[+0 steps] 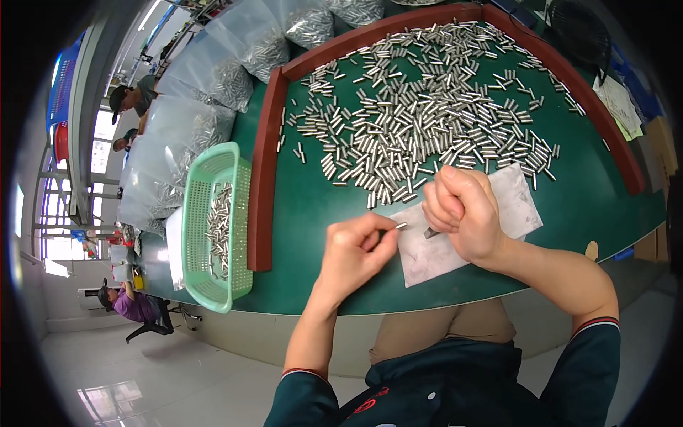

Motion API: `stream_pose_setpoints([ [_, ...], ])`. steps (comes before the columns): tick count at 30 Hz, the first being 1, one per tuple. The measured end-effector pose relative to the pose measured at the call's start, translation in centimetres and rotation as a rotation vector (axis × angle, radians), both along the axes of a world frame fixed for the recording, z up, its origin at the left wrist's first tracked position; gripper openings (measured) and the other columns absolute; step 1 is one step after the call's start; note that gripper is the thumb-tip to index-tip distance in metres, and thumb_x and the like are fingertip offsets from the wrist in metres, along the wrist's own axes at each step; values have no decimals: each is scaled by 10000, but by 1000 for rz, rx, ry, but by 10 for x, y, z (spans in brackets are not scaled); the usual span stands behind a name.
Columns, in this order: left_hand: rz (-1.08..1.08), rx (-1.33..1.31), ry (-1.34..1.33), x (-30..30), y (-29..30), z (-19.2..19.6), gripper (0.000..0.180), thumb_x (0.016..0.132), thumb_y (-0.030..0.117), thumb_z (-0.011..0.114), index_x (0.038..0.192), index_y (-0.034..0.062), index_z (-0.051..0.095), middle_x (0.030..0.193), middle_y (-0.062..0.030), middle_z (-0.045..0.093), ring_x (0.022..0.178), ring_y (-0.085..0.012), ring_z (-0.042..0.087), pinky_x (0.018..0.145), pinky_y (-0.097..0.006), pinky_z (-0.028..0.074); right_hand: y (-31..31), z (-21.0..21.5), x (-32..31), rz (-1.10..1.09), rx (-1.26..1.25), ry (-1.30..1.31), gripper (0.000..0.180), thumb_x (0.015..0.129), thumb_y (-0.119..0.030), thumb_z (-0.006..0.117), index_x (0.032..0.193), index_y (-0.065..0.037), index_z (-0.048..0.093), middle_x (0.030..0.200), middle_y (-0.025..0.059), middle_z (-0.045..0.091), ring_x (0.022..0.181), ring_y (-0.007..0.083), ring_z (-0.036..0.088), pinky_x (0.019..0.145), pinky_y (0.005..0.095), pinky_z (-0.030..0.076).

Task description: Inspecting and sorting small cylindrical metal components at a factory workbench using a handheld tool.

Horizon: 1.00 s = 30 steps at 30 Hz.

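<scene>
My left hand [358, 252] is closed in a pinch on a small shiny metal pin [401, 225], whose end sticks out past the fingertips. To its right, my right hand [466, 213] is curled into a fist over a smudged white sheet [434, 263]. A small dark grey tip [431, 233] shows beneath that fist; the rest of what it holds is hidden by the fingers. Beyond both hands, a big spread of loose metal pins [405, 121] covers the green table [302, 235].
A dark red wooden border [263, 178] frames the pins. Left of it stands a green plastic basket [242, 270] holding pins. Clear bags [231, 82] filled with metal parts line the far left. Papers [617, 103] and a black fan [580, 32] are at right. Other people sit at left.
</scene>
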<state>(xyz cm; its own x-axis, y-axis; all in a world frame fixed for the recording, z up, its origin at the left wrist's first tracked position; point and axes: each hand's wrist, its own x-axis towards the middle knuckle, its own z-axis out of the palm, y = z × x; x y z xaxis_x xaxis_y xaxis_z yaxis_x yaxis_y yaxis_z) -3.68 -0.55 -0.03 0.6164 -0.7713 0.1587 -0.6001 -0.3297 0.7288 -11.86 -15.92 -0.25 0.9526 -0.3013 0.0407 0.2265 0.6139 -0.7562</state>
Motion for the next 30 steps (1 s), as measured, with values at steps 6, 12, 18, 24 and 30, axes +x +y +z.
stream_pose_setpoints([
  [6, -90, 30, -76, -10, -8, -8, 53, 628, 7, 616, 663, 38, 592, 424, -35, 375, 368, -136, 396, 372, -277, 314, -1, -1, -3, -65, -8, -80, 400, 876, -202, 311, 491, -99, 279, 435, 2, 280, 391, 76, 186, 379, 226, 183],
  [12, -89, 30, -74, -12, -9, -10, 56, 626, 1, 617, 655, 42, 592, 417, -28, 364, 361, -133, 382, 372, -271, 311, 2, -2, -5, -80, -14, -91, 409, 879, -214, 312, 489, -96, 274, 436, 1, 280, 398, 73, 185, 385, 224, 180],
  [18, -84, 38, -69, -11, -8, -10, 58, 624, 4, 622, 656, 43, 593, 416, -27, 366, 360, -133, 384, 375, -268, 314, 5, -1, -5, -75, -8, -80, 410, 879, -215, 311, 489, -96, 269, 436, 2, 280, 401, 74, 186, 387, 227, 181],
  [24, -82, 46, -46, -12, -8, -9, 55, 633, 3, 622, 668, 38, 597, 416, -27, 361, 361, -129, 372, 378, -263, 315, 6, -2, -5, -81, -17, -71, 408, 878, -214, 311, 491, -95, 268, 437, 2, 281, 403, 75, 190, 392, 226, 184],
  [30, -97, 66, 41, -11, -8, -8, 46, 656, -8, 615, 681, 23, 591, 428, -39, 391, 364, -121, 370, 377, -254, 314, 10, -3, -4, -85, -74, -57, 390, 863, -196, 343, 497, -76, 283, 457, -1, 298, 434, 74, 233, 416, 228, 212],
])
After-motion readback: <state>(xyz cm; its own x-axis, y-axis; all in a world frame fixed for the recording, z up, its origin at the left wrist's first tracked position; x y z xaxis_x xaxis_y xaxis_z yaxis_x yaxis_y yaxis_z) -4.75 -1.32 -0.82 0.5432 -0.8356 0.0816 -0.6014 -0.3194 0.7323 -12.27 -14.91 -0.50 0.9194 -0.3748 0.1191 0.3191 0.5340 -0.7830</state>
